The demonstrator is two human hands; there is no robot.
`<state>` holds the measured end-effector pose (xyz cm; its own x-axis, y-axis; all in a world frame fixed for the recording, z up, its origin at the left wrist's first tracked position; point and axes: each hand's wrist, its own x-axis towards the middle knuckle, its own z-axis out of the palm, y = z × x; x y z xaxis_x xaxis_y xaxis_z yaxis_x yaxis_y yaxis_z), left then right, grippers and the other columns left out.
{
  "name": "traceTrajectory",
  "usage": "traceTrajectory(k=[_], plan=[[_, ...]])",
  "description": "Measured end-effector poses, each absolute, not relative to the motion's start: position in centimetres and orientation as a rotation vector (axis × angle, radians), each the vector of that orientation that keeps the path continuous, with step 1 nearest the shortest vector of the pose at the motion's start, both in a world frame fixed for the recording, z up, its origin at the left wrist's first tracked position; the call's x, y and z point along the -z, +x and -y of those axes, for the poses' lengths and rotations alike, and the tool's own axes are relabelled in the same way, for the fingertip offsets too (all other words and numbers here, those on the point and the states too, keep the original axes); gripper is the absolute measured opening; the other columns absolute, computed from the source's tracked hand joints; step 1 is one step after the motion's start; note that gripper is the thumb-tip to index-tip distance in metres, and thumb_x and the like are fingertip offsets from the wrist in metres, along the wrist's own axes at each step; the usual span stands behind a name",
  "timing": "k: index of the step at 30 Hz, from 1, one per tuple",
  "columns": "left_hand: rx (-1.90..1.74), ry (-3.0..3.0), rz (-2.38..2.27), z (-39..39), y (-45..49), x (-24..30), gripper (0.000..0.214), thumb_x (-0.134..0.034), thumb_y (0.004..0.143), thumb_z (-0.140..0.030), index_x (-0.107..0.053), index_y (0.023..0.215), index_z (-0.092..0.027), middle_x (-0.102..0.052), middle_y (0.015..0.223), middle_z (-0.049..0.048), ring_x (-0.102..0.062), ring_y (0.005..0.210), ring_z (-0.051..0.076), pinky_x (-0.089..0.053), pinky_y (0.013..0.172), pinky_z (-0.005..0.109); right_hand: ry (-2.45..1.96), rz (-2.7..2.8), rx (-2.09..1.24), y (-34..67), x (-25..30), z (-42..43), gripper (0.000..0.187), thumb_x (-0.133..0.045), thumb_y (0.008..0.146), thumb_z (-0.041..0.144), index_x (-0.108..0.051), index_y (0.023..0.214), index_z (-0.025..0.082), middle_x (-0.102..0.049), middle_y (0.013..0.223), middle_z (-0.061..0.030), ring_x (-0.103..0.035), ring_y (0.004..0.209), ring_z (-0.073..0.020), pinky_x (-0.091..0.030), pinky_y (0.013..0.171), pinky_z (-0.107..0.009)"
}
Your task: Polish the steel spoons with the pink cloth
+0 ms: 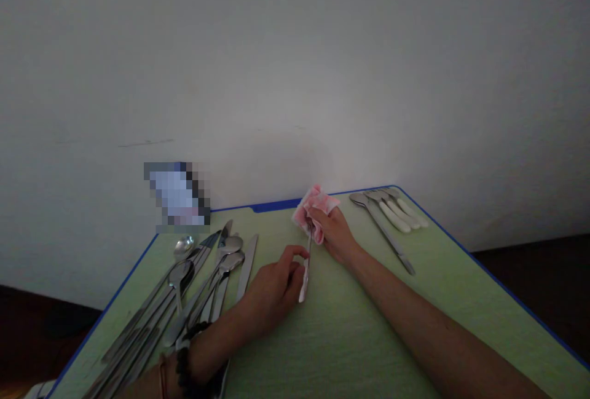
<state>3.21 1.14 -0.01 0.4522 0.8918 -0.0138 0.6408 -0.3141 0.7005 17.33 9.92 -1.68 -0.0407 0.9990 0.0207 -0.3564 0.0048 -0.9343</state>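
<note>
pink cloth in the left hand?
No, the pink cloth is bunched in the right hand, around the metal end of the white-handled utensil that the left hand pinches.

On the table (pixel 350 337), cutlery pile (pixel 193 282) lies left, perhaps 4 utensils (pixel 391 211) far right, cloth (pixel 316 202) between.

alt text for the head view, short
A left hand holds a white-handled utensil while the right hand wraps a pink cloth around its metal end. Spoons and knives lie at left, white-handled forks at right, on a green table.
</note>
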Motion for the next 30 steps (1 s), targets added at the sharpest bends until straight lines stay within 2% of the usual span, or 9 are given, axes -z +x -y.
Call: traceTrajectory(k=[4, 9, 13, 16, 19, 24, 30], plan=[[-0.539, 1.991, -1.27, -1.5, 3.1, 0.1, 0.018, -0.036, 0.091, -0.024, -0.044, 0.106, -0.018, -0.05, 0.056, -0.0079, -0.045, 0.049, 0.012, -0.03, 0.052, 0.022, -0.879, 0.838, -1.46, 17.5, 1.4, -10.1, 0.015, -0.066, 0.062, 0.028, -0.055, 0.067, 0.019, -0.053, 0.052, 0.0054, -0.042, 0.043, -0.0072, -0.031, 0.04, -0.02], [-0.529, 2.072, -1.154, -1.4, 2.9, 0.2, 0.019, -0.05, 0.084, -0.023, -0.052, 0.103, -0.02, -0.06, 0.069, -0.0046, -0.048, 0.053, 0.01, -0.033, 0.052, 0.02, -0.854, 0.734, -1.413, 17.6, 1.7, -10.5, 0.018, -0.07, 0.061, 0.027, -0.056, 0.068, 0.018, -0.057, 0.058, 0.0036, -0.049, 0.051, -0.0087, -0.04, 0.048, -0.02], [-0.551, 2.154, -1.112, -1.2, 2.8, 0.2, 0.019, -0.048, 0.086, -0.023, -0.061, 0.099, -0.023, -0.06, 0.07, -0.0031, -0.049, 0.056, 0.011, -0.035, 0.056, 0.021, -0.827, 0.716, -1.406, 17.2, 1.8, -10.6, 0.02, -0.071, 0.062, 0.03, -0.057, 0.072, 0.019, -0.059, 0.061, 0.0044, -0.052, 0.056, -0.0088, -0.046, 0.06, -0.022], [-0.559, 2.084, -1.135, -1.2, 2.8, 0.4, 0.019, -0.046, 0.088, -0.025, -0.062, 0.097, -0.022, -0.06, 0.069, -0.0026, -0.05, 0.057, 0.012, -0.036, 0.057, 0.021, -0.834, 0.613, -1.415, 17.1, 1.6, -10.7, 0.015, -0.067, 0.064, 0.029, -0.059, 0.071, 0.018, -0.062, 0.065, 0.0028, -0.055, 0.06, -0.0098, -0.046, 0.062, -0.021], [-0.54, 2.015, -1.201, -1.3, 2.9, 0.6, 0.016, -0.05, 0.085, -0.028, -0.059, 0.096, -0.02, -0.055, 0.064, -0.0038, -0.049, 0.056, 0.012, -0.035, 0.055, 0.021, -0.76, 0.491, -1.523, 17.6, 1.2, -10.8, 0.01, -0.058, 0.068, 0.029, -0.058, 0.07, 0.019, -0.063, 0.067, 0.0012, -0.056, 0.061, -0.0124, -0.047, 0.059, -0.023], [-0.53, 1.962, -1.273, -1.5, 2.9, 0.6, 0.009, -0.05, 0.081, -0.023, -0.054, 0.089, -0.019, -0.047, 0.058, -0.0063, -0.045, 0.053, 0.011, -0.031, 0.052, 0.021, -0.577, 0.506, -1.721, 18.5, 0.3, -10.4, 0.026, -0.041, 0.079, 0.04, -0.06, 0.082, 0.021, -0.066, 0.072, -0.002, -0.061, 0.069, -0.018, -0.049, 0.062, -0.03], [-0.522, 1.964, -1.167, -1.4, 2.5, 0.4, 0.023, -0.033, 0.089, -0.02, -0.05, 0.104, -0.019, -0.04, 0.055, -0.0077, -0.042, 0.05, 0.012, -0.027, 0.051, 0.022, -0.499, 0.538, -1.871, 18.4, 0.4, -9.9, 0.049, -0.032, 0.086, 0.053, -0.062, 0.1, 0.018, -0.07, 0.082, -0.0075, -0.065, 0.077, -0.022, -0.051, 0.073, -0.037]])
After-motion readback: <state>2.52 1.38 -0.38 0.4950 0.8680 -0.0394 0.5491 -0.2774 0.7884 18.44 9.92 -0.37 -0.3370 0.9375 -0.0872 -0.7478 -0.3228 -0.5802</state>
